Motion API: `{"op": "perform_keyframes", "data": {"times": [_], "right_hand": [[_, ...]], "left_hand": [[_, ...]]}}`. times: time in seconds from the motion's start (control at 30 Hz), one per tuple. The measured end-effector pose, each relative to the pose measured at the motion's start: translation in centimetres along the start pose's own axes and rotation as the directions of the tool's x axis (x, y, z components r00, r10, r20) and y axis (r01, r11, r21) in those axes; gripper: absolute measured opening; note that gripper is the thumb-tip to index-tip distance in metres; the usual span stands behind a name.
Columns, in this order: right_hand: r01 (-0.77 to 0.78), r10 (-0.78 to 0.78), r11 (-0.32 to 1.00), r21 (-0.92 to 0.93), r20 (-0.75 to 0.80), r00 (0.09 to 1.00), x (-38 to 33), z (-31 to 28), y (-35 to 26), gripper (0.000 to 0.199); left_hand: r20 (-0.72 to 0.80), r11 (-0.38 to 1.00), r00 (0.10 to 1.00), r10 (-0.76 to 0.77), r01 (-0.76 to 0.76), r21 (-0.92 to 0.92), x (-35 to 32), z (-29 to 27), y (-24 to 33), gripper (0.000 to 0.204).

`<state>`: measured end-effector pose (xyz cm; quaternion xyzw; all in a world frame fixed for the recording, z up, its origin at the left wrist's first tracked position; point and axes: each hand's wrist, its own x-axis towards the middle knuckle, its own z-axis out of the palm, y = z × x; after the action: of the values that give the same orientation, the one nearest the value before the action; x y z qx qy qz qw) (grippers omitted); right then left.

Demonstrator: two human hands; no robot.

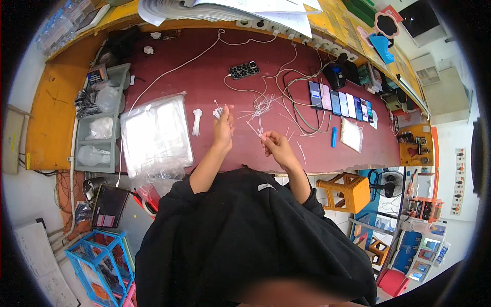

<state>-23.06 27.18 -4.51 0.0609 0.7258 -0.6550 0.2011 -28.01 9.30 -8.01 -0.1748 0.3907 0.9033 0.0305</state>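
On the dark red worktop [245, 153], clear plastic bags [158, 135] lie by the front edge toward the left corner. Behind that edge's middle, near a loose pile of white strips [263, 106], the left hand [223, 132] curls around a white bunch [217, 112], while the right hand [277, 146] pinches a thin strip [253, 128].

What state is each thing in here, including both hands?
Left hand: closed around a held bundle of thin white strips
Right hand: pinching a thin white strip
Second white bundle: gathered, lying on the table
Loose white strips: scattered in a tangle
Row of phones: side by side, screens lit
Patterned phone: back up, cable at one end
Grey bins: open, holding bagged items
Fan: running or off, cannot tell
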Motion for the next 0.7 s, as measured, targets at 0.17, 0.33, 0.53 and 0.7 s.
{"op": "perform_keyframes", "data": {"times": [0.17,0.33,0.53,0.7], "right_hand": [[-0.063,0.034,0.942,0.328,0.093,0.995,0.5,0.5,-2.1,0.014],[-0.066,-0.021,0.885,0.462,0.182,0.983,0.7,0.6,-3.4,0.013],[-0.186,0.021,0.805,0.564,0.287,0.958,0.8,0.1,-2.8,0.011],[-0.213,0.017,0.794,0.570,0.329,0.944,1.0,0.5,-2.3,0.015]], "left_hand": [[0.267,0.979,0.942,-0.204,0.204,0.028,-1.2,0.7,-0.1,0.029],[0.521,0.963,0.810,-0.268,0.228,0.141,-1.2,2.0,0.0,0.027],[0.478,0.964,0.846,-0.237,0.146,0.220,-1.7,2.4,-0.6,0.025],[0.362,0.985,0.916,-0.171,0.163,0.053,-1.5,2.9,0.7,0.027]]}}
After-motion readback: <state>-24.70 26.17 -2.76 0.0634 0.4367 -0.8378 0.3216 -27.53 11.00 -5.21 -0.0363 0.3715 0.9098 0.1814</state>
